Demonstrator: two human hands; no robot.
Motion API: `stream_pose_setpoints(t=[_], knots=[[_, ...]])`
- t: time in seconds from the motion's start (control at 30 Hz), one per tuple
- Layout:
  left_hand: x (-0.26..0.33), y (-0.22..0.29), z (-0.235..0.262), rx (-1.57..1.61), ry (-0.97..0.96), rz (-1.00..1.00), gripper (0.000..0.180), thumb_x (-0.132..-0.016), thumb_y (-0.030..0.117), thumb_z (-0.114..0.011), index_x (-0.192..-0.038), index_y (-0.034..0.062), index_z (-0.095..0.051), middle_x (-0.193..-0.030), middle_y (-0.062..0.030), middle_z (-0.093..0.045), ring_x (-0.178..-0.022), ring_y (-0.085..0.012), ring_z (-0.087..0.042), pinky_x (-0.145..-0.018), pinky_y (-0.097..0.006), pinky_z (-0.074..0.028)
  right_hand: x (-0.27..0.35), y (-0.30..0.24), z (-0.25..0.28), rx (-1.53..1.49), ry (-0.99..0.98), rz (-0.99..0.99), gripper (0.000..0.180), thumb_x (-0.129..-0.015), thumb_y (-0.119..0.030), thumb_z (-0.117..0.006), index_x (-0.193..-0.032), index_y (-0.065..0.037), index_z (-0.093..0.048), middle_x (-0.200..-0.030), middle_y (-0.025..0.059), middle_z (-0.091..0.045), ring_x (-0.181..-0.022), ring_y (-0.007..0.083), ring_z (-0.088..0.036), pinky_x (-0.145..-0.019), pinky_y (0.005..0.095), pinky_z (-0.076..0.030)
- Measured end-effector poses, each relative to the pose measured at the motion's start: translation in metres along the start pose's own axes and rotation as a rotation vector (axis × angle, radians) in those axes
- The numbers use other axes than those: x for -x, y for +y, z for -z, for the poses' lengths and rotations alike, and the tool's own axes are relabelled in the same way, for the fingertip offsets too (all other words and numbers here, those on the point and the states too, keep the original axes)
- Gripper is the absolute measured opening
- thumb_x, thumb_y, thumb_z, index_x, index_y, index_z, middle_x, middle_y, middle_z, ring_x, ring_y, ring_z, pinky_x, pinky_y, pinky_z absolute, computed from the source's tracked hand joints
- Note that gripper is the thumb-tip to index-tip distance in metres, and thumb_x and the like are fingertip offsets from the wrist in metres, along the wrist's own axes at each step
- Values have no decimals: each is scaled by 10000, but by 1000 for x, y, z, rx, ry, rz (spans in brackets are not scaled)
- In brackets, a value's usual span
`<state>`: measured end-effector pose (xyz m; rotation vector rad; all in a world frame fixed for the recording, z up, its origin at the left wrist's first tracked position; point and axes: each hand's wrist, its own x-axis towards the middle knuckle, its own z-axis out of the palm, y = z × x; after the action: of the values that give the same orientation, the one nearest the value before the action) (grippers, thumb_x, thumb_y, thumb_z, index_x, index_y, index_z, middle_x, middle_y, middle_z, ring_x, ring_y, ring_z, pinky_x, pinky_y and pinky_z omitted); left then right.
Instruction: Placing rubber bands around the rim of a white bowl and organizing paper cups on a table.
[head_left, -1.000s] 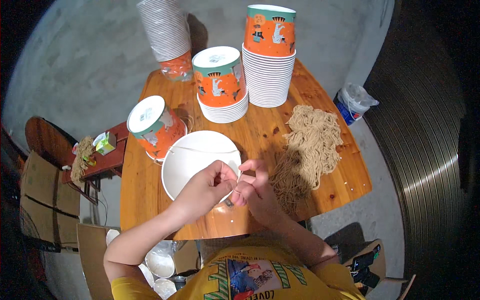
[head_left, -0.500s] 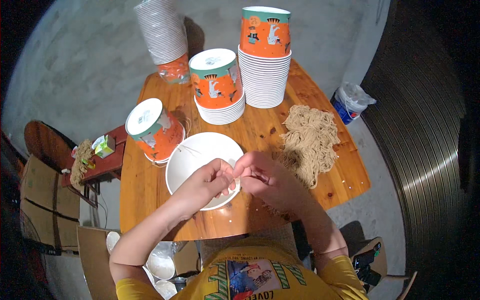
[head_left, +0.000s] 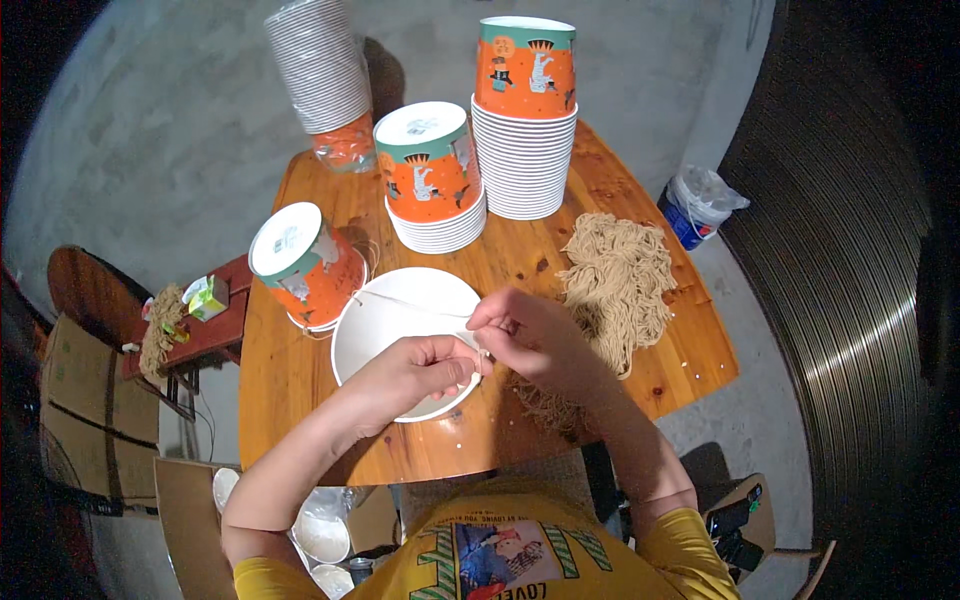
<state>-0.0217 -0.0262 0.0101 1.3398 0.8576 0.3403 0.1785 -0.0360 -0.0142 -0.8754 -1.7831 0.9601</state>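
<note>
A white paper bucket [head_left: 395, 345] stands mouth up near the table's front edge. A thin cord [head_left: 415, 305] comes from its left rim and stretches across the mouth toward my right hand [head_left: 518, 328], whose fingers are pinched on it. Closed at the right front of the rim, my left hand [head_left: 435, 372] grips the bucket's edge; a bit of cord seems to show at its fingertips, too small to be sure. To the right, a heap of tan cord [head_left: 620, 280] lies on the table, partly behind my right forearm.
An upturned orange bucket [head_left: 312, 270] with cord on it sits at the left. Behind stand a short bucket stack [head_left: 430, 175], a tall stack [head_left: 525, 140] and a plastic-wrapped stack [head_left: 325, 75]. The wooden table [head_left: 450, 450] carries small white bits. A red bench [head_left: 215, 320] stands left.
My right hand has moved slightly up and away from the left, and the cord across the bucket is drawn straighter. My left hand has shifted a little down and right.
</note>
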Motion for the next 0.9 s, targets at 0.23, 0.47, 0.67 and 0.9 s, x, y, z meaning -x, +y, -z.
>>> stream_pose_setpoints(t=[0.23,0.47,0.67,0.9], knots=[[-2,-7,-8,-7,132,-63,180,-937,199,-550,-1005,50,-624,-849,57,-558,-745,-29,-459,-682,-190,-394,-1,-4,-2,60,-6,215,108,-836,-9,-581,-925,-59,-545,-768,48,-600,-688,144,-603,-614,275,-479],[1,-1,-6,-168,80,10,187,-939,207,-544,-997,49,-625,-850,51,-573,-783,-31,-474,-724,-190,-401,-2,16,-3,101,87,167,125,-825,7,-593,-932,-45,-555,-759,51,-577,-675,134,-581,-592,270,-470],[-2,-5,-4,-78,112,-53,182,-934,206,-551,-978,48,-630,-794,67,-554,-720,-20,-458,-663,-187,-399,24,11,-1,89,140,32,121,-805,-43,-637,-906,-58,-572,-807,56,-552,-714,158,-563,-629,280,-462],[-3,2,-8,-39,122,-7,150,-922,186,-556,-917,48,-615,-777,61,-545,-708,-20,-458,-650,-190,-395,34,5,-16,438,313,150,115,-725,-115,-723,-714,-86,-612,-786,66,-510,-688,244,-523,-594,351,-440]])
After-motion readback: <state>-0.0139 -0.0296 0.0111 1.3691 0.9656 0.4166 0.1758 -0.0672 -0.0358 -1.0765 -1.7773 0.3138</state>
